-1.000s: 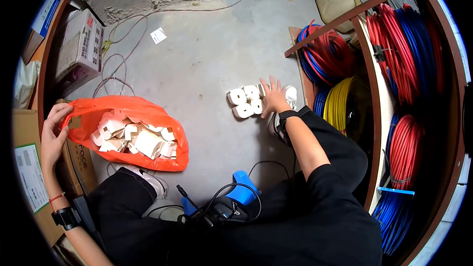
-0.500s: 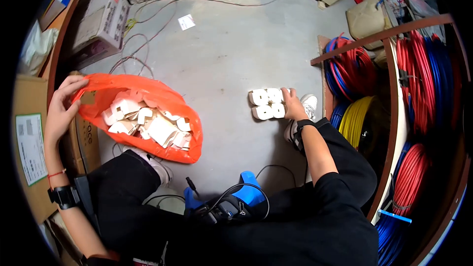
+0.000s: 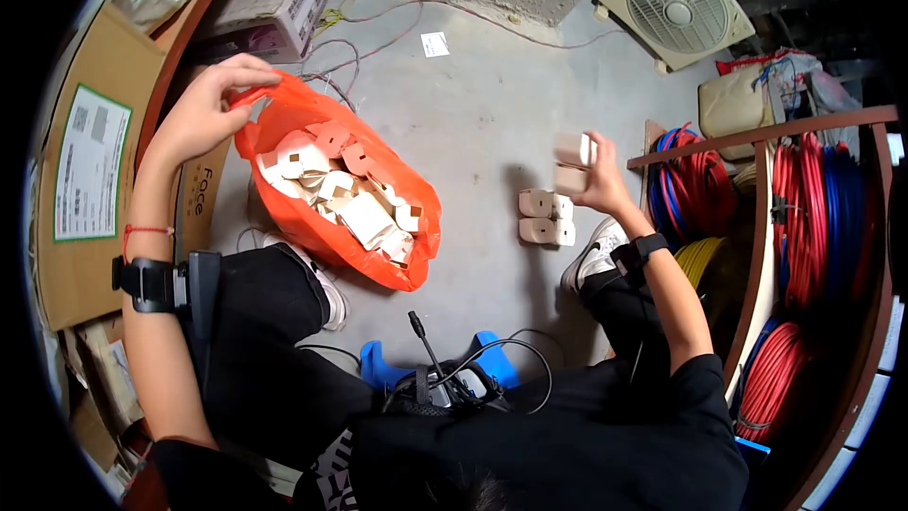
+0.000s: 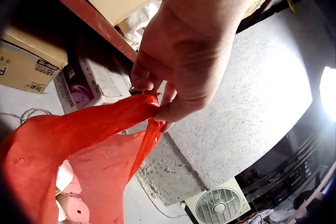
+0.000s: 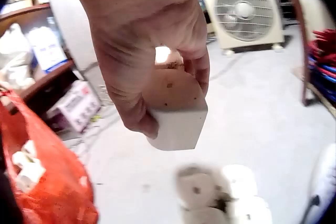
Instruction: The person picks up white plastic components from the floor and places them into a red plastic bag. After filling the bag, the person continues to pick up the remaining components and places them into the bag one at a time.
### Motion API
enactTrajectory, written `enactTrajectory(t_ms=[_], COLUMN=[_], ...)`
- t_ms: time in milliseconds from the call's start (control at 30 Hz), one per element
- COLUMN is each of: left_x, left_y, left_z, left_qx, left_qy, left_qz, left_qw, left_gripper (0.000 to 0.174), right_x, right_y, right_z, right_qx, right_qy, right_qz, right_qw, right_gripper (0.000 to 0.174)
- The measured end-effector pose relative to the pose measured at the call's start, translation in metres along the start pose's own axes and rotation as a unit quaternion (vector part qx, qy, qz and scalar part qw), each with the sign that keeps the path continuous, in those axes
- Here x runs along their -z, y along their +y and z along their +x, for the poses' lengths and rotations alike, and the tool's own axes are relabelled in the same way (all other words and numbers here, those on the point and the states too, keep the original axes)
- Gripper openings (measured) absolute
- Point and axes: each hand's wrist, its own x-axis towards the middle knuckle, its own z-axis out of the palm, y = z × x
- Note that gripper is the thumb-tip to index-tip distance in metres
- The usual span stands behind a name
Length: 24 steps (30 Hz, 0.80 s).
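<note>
My left hand (image 3: 213,104) pinches the rim of a red plastic bag (image 3: 416,199), drawing its mouth up on that side. Inside the bag lies a jumble of white box-shaped pieces (image 3: 364,218). Raised over the floor, my right hand (image 3: 605,185) grips white pieces (image 3: 574,149) of the same sort, thumb on one side and fingers on the other. The right wrist view shows the nearest held piece (image 5: 176,127) with a rounded end and small holes; the palm hides part of it. Below stands a tight cluster of similar white pieces (image 3: 537,230) on the floor.
Shelving with red, blue and yellow cable coils (image 3: 700,175) stands at the right. A box fan (image 3: 676,14) is at the back. Cardboard boxes (image 3: 95,161) line the left side. A blue object with a black cable (image 3: 492,360) sits between my legs.
My right hand has closed on white pieces from the cluster and lifted them off the floor. The left hand keeps hold of the bag's rim. The head view has swung left.
</note>
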Motion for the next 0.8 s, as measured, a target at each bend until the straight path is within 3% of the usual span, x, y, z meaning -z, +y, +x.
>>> enactTrajectory(t_ms=[100, 167, 300, 400, 500, 567, 600, 700, 800], left_x=[-0.001, -0.003, -0.003, -0.007, -0.008, -0.012, -0.012, -0.013, -0.014], left_y=[0.004, 0.003, 0.003, -0.011, -0.008, -0.006, -0.007, -0.006, 0.001], left_z=[-0.002, -0.004, -0.006, -0.004, -0.008, -0.008, -0.008, -0.006, -0.009], left_qx=[0.014, -0.011, -0.047, -0.100, -0.101, -0.081, -0.078, -0.072, -0.053], left_qy=[0.008, 0.031, 0.064, 0.077, 0.080, 0.081, 0.084, 0.082, 0.090], left_qz=[0.020, 0.015, 0.026, 0.036, 0.048, 0.025, 0.030, 0.039, 0.038], left_qw=[1.000, 0.999, 0.996, 0.991, 0.990, 0.993, 0.993, 0.993, 0.994], left_gripper=[0.040, 0.038, 0.038, 0.038, 0.036, 0.035, 0.035, 0.036, 0.037], right_x=[0.013, 0.009, -0.052, -0.104, -0.138, -0.161, -0.160, -0.139, -0.129], right_y=[-0.111, -0.183, -0.282, -0.312, -0.314, -0.301, -0.306, -0.312, -0.315], right_z=[0.042, 0.062, 0.092, 0.119, 0.138, 0.143, 0.143, 0.143, 0.140], right_qx=[0.146, 0.273, 0.237, 0.141, 0.054, 0.044, 0.039, 0.036, 0.038], right_qy=[-0.073, -0.098, -0.177, -0.193, -0.229, -0.184, -0.160, -0.241, -0.226], right_qz=[0.112, 0.093, 0.159, -0.024, -0.181, -0.202, -0.212, -0.202, -0.215], right_qw=[0.980, 0.953, 0.942, 0.971, 0.955, 0.961, 0.963, 0.949, 0.949], right_gripper=[0.101, 0.096, 0.089, 0.082, 0.073, 0.073, 0.074, 0.080, 0.087])
